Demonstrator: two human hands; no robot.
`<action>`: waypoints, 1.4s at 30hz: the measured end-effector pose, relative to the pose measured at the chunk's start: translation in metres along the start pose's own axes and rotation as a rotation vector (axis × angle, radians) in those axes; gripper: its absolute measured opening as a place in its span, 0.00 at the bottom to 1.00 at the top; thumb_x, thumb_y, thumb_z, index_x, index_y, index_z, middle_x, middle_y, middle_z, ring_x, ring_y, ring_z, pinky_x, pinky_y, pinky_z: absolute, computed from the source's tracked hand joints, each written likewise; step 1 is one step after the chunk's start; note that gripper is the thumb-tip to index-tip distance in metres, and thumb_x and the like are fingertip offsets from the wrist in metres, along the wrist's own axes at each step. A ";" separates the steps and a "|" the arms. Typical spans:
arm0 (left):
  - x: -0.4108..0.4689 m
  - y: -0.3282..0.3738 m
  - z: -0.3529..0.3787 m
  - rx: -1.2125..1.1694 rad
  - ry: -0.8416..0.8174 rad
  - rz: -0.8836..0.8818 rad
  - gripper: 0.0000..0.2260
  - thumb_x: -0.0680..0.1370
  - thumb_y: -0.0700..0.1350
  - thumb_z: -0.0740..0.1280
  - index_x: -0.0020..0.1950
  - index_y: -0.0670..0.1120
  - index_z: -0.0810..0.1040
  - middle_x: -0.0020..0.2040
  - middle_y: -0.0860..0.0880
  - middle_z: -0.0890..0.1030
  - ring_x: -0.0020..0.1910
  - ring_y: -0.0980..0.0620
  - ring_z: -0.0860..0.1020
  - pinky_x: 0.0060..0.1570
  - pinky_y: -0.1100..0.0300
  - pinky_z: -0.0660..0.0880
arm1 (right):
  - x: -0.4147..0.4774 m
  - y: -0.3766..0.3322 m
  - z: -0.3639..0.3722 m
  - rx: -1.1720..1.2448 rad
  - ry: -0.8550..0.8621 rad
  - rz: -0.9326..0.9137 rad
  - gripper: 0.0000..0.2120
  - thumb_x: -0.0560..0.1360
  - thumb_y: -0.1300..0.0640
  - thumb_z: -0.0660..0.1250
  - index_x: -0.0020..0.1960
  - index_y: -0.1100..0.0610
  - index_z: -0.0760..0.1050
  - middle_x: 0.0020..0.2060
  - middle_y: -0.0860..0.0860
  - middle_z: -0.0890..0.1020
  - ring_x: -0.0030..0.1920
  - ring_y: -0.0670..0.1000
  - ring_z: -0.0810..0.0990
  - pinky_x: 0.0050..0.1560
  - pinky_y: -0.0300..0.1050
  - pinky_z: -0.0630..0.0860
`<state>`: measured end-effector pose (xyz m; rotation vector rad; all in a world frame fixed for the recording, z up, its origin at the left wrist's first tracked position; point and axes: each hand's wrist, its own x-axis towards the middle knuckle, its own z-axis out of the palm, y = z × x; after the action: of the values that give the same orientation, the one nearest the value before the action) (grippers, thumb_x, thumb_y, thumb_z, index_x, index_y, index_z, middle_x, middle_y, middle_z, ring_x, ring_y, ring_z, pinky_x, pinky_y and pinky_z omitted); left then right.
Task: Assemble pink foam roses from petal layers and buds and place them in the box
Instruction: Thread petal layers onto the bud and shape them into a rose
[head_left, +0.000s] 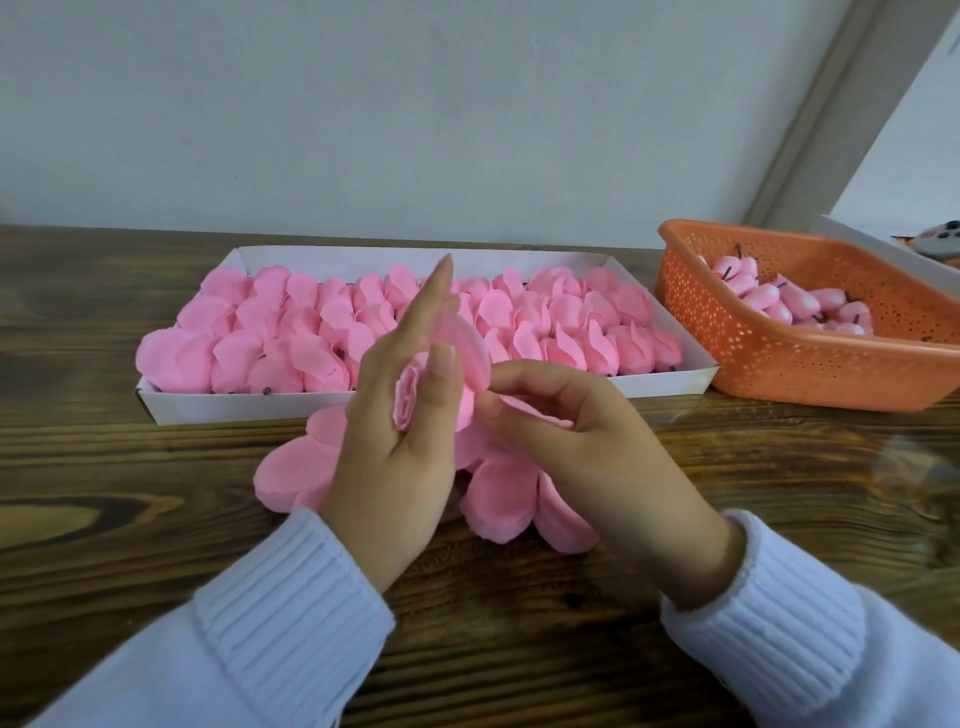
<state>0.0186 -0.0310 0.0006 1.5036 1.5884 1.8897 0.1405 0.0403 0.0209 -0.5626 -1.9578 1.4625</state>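
The rose (413, 402) is held in front of the white box (234, 406), at the middle of its near wall and above the table. It has a tightly rolled spiral heart with soft, rounded foam petals flaring to its right. The left hand (389, 457) grips it with its back to the camera: the thumb lies across the bloom and the forefinger points straight up over the box. The right hand (582, 441) comes in from the right with fingers curled, and its fingertips pinch an outer petal of the same rose. Both wrists wear ribbed white sleeves (291, 623). There is one rose in the hands, one box and one basket. The box is a shallow, rectangular card tray packed with finished pink roses (519, 322), too crowded to count. Just before the box, under the hands, lies a stack of petal layers (291, 475). They are flat, matte pink foam with scalloped lobes, and their number cannot be told. To the right of the box stands the orange basket (779, 366), perforated plastic, holding roughly a dozen smooth, pale pink buds (763, 299) with dark stems. Everything rests on a dark, strongly grained wooden table (104, 467).
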 end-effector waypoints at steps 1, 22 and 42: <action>0.000 0.000 0.000 0.004 -0.012 0.007 0.22 0.77 0.61 0.50 0.71 0.65 0.60 0.69 0.64 0.68 0.70 0.71 0.61 0.64 0.78 0.58 | 0.000 -0.001 0.000 -0.024 0.009 -0.044 0.05 0.76 0.61 0.67 0.48 0.60 0.81 0.40 0.48 0.82 0.43 0.44 0.78 0.50 0.39 0.75; -0.005 0.000 0.004 -0.144 0.019 0.087 0.29 0.76 0.66 0.58 0.73 0.60 0.50 0.46 0.58 0.82 0.54 0.60 0.80 0.59 0.65 0.73 | -0.001 0.003 0.003 -0.088 -0.082 -0.367 0.15 0.74 0.69 0.68 0.60 0.63 0.75 0.58 0.55 0.81 0.59 0.52 0.80 0.62 0.51 0.75; 0.013 0.003 -0.021 -0.305 -0.669 -0.145 0.25 0.69 0.65 0.69 0.62 0.55 0.78 0.62 0.50 0.79 0.64 0.53 0.76 0.67 0.48 0.68 | 0.003 -0.001 -0.006 0.255 -0.370 -0.097 0.14 0.76 0.73 0.58 0.61 0.69 0.71 0.47 0.55 0.80 0.46 0.42 0.80 0.45 0.31 0.74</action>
<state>-0.0027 -0.0347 0.0123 1.5934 1.0195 1.2728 0.1429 0.0461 0.0234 -0.0853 -1.9889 1.8177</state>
